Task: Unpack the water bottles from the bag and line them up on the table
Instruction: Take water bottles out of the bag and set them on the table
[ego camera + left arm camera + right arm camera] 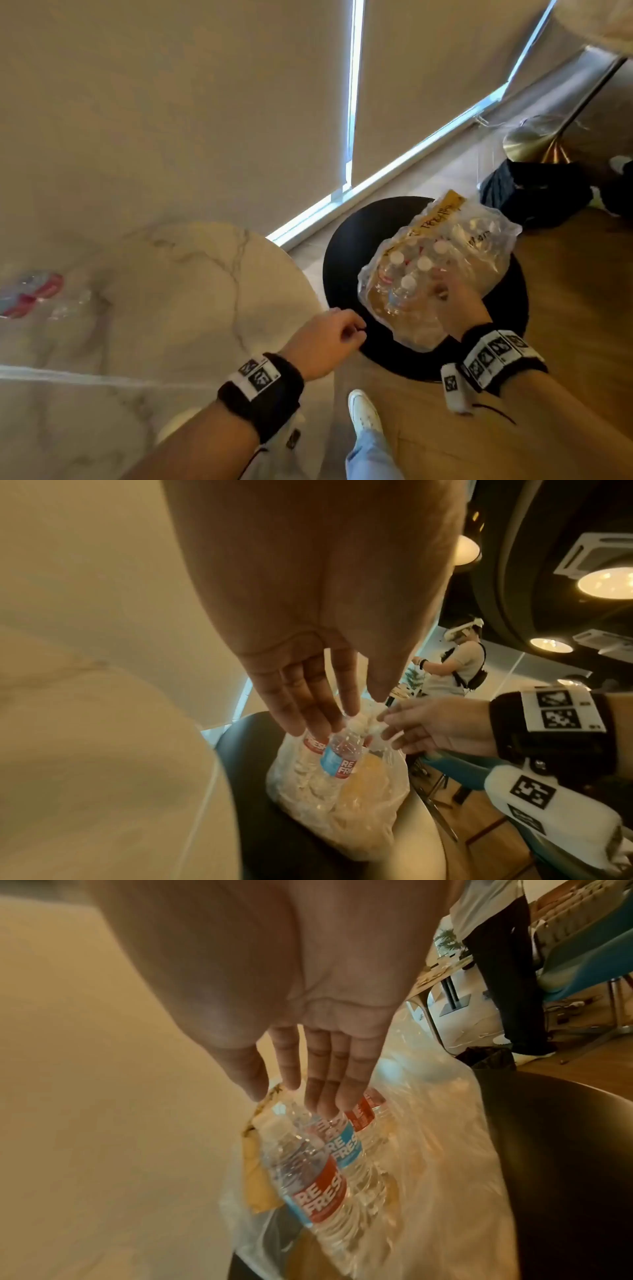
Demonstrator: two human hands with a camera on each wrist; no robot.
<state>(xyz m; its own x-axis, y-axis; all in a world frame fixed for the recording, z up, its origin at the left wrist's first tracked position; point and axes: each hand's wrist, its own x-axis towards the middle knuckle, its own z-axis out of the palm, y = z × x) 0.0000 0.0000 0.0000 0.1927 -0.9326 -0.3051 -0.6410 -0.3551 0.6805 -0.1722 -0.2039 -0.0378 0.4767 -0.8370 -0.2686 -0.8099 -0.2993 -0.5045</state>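
- The clear plastic bag sits on a round black stool, just beside the white marble surface; a yellow patch with dark writing shows on the bag's far side.
- Several water bottles with white caps stand upright inside the bag, packed close together; the wrist views show red and blue labels reading "REFRESH".
- The right hand reaches into the bag's open top, its fingers straight and spread loosely, tips touching the upper part of a bottle; its grip is not closed round anything.
- The left hand hovers over the stool's near edge, between the marble surface and the bag. The head view suggests loosely curled fingers, while the left wrist view shows them extended toward the bottles; it holds nothing.
- One more bottle with a red and blue label is on the marble surface at the far left, blurred, well apart from the bag.
- On the wooden floor behind the stool lie a dark bundle and a brass lamp base.
- A white shoe shows below the hands.
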